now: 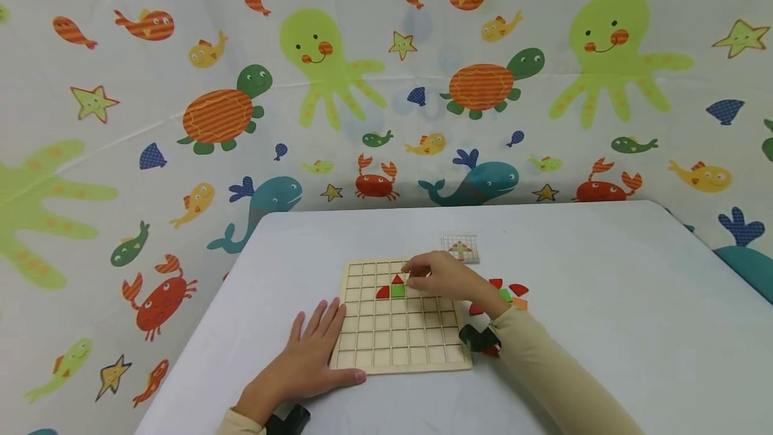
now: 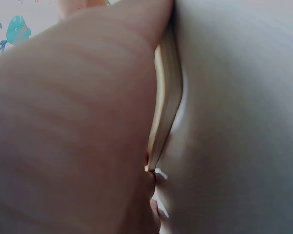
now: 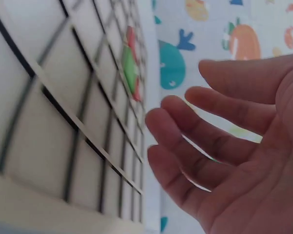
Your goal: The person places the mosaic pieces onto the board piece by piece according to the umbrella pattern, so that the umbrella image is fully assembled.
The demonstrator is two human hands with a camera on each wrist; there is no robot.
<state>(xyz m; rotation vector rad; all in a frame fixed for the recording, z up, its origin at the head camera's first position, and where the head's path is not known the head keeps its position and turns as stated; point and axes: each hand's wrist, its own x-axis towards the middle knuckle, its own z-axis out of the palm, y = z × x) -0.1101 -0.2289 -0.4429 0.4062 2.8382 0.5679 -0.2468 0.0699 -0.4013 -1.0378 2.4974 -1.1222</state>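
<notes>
Grid board (image 1: 382,340) sits against L hand (image 1: 304,366), laid flat, fingers spread, thumb at near edge. R hand (image 1: 443,275) hovers above, half-open, fingers loosely bent, thumb apart, nothing held; green sq. (image 1: 397,291) & red pcs. (image 1: 383,293) just L of its fingertips.

Room over grid board (image 1: 382,340), near rows; left fingers (image 1: 337,323) block left edge; right forearm (image 1: 543,358) overhangs pieces (image 1: 518,290).

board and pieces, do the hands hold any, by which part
Nothing is held: the right hand is empty above the board, its thumb and fingers apart; the left hand lies spread at its edge.
</notes>
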